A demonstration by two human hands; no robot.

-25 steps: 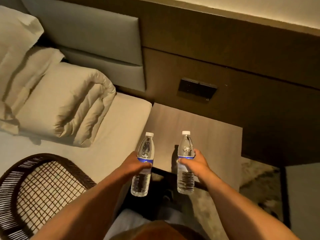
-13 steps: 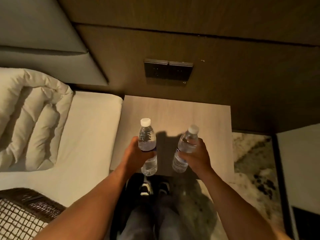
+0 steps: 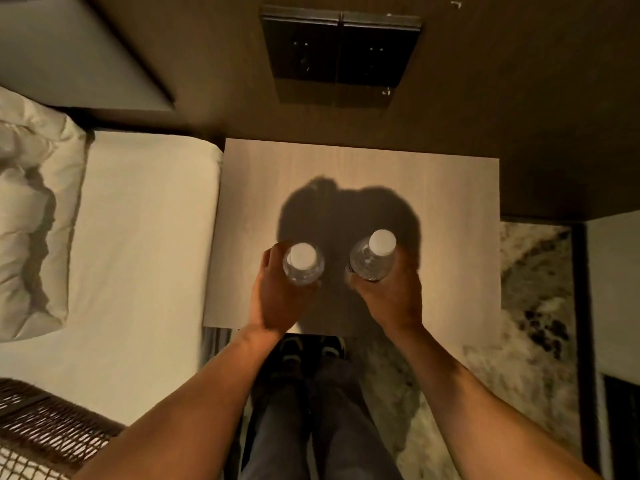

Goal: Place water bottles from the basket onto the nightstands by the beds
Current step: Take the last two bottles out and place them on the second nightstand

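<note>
I look straight down on a light wooden nightstand [image 3: 450, 202]. My left hand [image 3: 273, 299] grips a clear water bottle with a white cap [image 3: 303, 261], held upright over the nightstand's front middle. My right hand [image 3: 391, 299] grips a second clear bottle with a white cap [image 3: 375, 254], tilted slightly away from me. Both bottles are seen from above, so their bases are hidden and I cannot tell whether they touch the top. The dark woven basket [image 3: 45, 424] sits on the bed at the lower left.
The bed with a white sheet [image 3: 138, 254] lies left of the nightstand, with a folded duvet [image 3: 27, 209] at the far left. A dark switch panel [image 3: 341, 53] sits on the wooden wall behind. Patterned carpet [image 3: 519, 323] lies to the right. My legs and shoes stand below the nightstand's front edge.
I have stepped closer and the view has tipped down. Both hands moved the bottles forward from the front edge to over the nightstand's top, and lower.
</note>
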